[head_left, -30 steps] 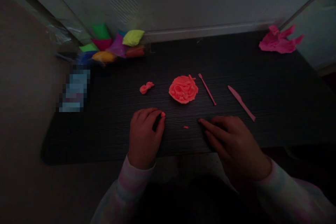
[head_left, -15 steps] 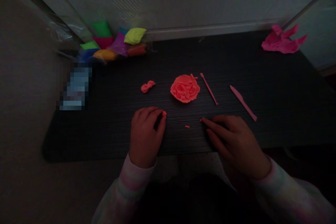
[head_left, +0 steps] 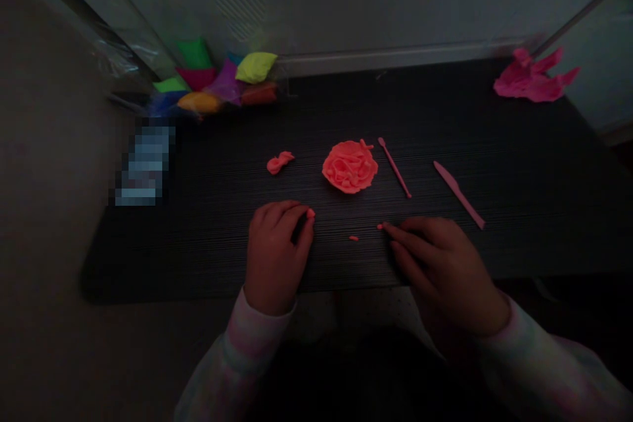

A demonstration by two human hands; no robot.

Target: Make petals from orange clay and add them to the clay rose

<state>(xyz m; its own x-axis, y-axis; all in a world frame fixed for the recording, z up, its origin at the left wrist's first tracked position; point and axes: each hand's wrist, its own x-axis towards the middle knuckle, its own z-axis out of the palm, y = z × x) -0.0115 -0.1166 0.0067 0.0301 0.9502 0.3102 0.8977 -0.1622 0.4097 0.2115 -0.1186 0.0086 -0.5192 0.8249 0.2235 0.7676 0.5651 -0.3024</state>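
My left hand point(head_left: 275, 254) rests at the table's front part, thumb and forefinger pinching a small lump of coral modelling clay point(head_left: 310, 213). To the right, my right hand point(head_left: 442, 264) has its forefinger stretched out, its tip at a tiny clay roll point(head_left: 380, 227) on the table. Between the hands lies another short clay roll point(head_left: 353, 238), touched by neither. Beyond them sits a ruffled coral clay bowl shape point(head_left: 350, 168) filled with folded strips, a thin stick lying on its rim. Left of it is a twisted clay scrap point(head_left: 280, 163).
A pink double-ended modelling tool point(head_left: 394, 168) and a pink plastic knife point(head_left: 459, 194) lie right of the clay form. Bagged colourful clay packs point(head_left: 222, 82) are at the back left, near a pixelated pale object point(head_left: 146, 161). Crumpled pink material point(head_left: 537, 79) sits at the back right.
My right forefinger has drawn slightly back to the right, so the tiny clay roll at its tip shows more. My left hand keeps its pinch. The whole view has shifted slightly.
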